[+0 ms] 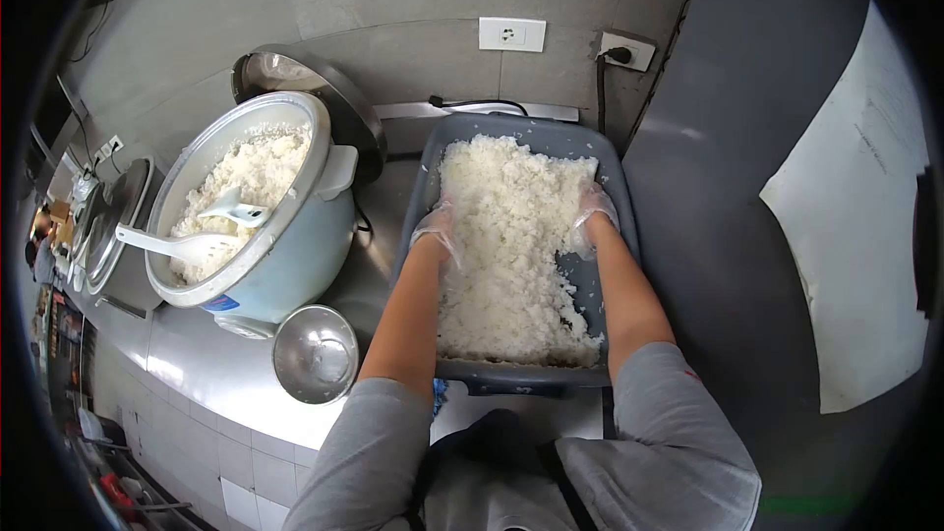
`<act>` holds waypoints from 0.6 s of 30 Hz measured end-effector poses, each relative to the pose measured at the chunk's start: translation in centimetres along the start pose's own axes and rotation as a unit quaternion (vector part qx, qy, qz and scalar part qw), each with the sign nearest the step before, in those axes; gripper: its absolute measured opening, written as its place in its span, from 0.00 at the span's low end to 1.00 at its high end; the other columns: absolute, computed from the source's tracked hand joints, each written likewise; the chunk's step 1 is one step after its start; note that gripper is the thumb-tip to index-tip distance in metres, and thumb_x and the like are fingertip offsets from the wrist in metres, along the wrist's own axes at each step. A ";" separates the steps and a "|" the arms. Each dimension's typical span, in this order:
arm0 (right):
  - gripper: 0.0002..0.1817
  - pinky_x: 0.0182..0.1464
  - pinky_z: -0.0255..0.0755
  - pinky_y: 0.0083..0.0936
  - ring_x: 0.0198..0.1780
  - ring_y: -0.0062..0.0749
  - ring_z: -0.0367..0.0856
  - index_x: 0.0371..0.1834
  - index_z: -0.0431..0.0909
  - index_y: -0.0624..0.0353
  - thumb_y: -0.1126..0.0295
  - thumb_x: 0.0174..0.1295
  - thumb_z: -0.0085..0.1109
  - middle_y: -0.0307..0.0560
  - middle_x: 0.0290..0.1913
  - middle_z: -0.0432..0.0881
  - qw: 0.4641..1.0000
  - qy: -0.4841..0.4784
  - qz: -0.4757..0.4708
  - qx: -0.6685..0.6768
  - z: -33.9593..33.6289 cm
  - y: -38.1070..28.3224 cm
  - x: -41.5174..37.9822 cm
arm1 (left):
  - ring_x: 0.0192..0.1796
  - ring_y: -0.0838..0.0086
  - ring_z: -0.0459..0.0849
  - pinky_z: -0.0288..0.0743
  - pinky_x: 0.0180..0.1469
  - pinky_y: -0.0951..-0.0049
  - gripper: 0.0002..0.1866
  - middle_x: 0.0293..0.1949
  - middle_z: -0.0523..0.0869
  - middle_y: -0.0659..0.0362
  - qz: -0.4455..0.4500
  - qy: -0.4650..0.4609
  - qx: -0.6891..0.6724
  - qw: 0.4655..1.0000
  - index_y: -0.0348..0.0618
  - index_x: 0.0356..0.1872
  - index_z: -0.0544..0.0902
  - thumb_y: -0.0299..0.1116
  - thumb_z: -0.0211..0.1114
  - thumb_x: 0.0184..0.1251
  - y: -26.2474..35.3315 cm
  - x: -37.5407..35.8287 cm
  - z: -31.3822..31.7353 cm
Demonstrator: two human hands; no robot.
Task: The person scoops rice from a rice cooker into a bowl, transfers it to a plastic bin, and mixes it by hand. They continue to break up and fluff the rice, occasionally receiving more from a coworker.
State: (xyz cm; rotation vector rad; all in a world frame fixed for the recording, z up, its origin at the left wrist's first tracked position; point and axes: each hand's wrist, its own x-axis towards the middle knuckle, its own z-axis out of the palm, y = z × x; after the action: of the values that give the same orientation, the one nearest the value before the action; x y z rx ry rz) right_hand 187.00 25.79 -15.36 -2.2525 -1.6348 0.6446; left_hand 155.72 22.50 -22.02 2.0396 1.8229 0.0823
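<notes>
Cooked white rice [511,246] fills most of a dark grey plastic tub [560,128] in front of me. Both my hands wear clear plastic gloves and reach into the tub. At the left edge of the rice, my left hand [442,224] is pressed in, its fingers hidden. My right hand [594,206] touches the rice along the right side, and its fingers are also buried or turned away. Bare grey tub bottom shows below my right hand, beside the rice.
Left of the tub stands a large rice cooker [305,246] with rice and two white paddles [177,244] in it. A metal bowl [315,354] sits before it on the steel counter [226,374]. A metal lid [339,98] leans behind; a dark panel [708,236] rises right.
</notes>
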 end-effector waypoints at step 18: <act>0.29 0.52 0.70 0.35 0.55 0.34 0.75 0.61 0.69 0.51 0.45 0.64 0.43 0.43 0.60 0.73 0.845 -0.222 0.048 0.484 4.5 -1.1 -9.0 | 0.70 0.65 0.59 0.56 0.67 0.66 0.38 0.67 0.65 0.55 -0.086 -0.104 -0.604 0.785 0.40 0.69 0.55 0.57 0.49 0.67 8.7 -7.6 -5.0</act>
State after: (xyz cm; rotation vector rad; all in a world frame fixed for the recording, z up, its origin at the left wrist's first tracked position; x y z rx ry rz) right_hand 181.45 17.43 -17.02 -1.4636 -0.9391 1.6558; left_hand 161.28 15.89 -12.91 0.9000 1.2090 0.7313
